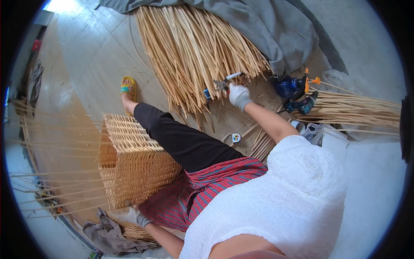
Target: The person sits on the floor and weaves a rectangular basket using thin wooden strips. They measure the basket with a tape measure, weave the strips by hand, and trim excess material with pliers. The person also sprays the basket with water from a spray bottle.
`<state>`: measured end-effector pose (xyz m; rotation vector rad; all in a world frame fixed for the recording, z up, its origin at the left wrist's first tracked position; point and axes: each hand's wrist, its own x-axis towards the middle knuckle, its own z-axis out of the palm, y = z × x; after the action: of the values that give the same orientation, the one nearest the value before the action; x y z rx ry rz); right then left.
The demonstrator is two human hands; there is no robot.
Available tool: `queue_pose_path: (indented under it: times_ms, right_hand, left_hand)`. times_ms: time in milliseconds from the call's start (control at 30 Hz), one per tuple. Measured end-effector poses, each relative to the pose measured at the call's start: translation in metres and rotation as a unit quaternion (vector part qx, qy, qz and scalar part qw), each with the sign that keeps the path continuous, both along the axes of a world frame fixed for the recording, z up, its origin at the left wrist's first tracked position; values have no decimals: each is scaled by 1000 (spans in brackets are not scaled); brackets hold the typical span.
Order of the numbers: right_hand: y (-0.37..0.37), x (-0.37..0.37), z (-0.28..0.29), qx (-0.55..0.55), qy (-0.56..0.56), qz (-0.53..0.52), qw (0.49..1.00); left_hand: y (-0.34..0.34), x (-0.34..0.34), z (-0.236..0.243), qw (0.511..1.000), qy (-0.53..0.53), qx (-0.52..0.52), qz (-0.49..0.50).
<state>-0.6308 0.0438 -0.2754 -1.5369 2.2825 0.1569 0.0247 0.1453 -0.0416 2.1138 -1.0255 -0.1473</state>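
Observation:
A half-woven wicker basket [140,177] lies on its side against my left leg, its long loose stakes fanning out to the left. My left hand [134,216], in a pale glove, grips the basket's lower edge; its fingertips are partly hard to make out. Over at the cut ends of a big bundle of peeled willow rods [202,47], my gloved right hand [239,96] is closed on what look like pruning shears [221,84], with a metal head and a pale handle. Part of the tool is hidden by the hand.
Grey cloth [267,30] covers the rods' far end. At right are a blue jug-like container [289,87], a cordless drill [304,103] and a second rod bundle [358,110]. A round tape measure [236,137] lies near my leg. Dark cloth [108,235] lies lower left.

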Motion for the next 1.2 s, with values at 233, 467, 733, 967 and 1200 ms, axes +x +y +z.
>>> queue_pose_path:
  times_ms: [233, 467, 733, 967, 1200]
  right_hand:
    - [155, 58, 0, 211, -139, 45, 966]
    - [135, 50, 6, -60, -112, -29, 991]
    - [-25, 91, -38, -273, 18, 187, 944]
    - [-65, 99, -48, -104, 17, 224, 969]
    - [79, 54, 20, 76, -112, 288, 948]
  left_hand:
    - [-29, -79, 61, 846, -491, 204, -34]
    - [-51, -79, 44, 907, -351, 56, -224]
    - [-114, -74, 58, 918, -178, 302, -183]
    - [-115, -42, 57, 959, 122, 149, -210]
    - [-186, -96, 212, 939, 4, 114, -326]
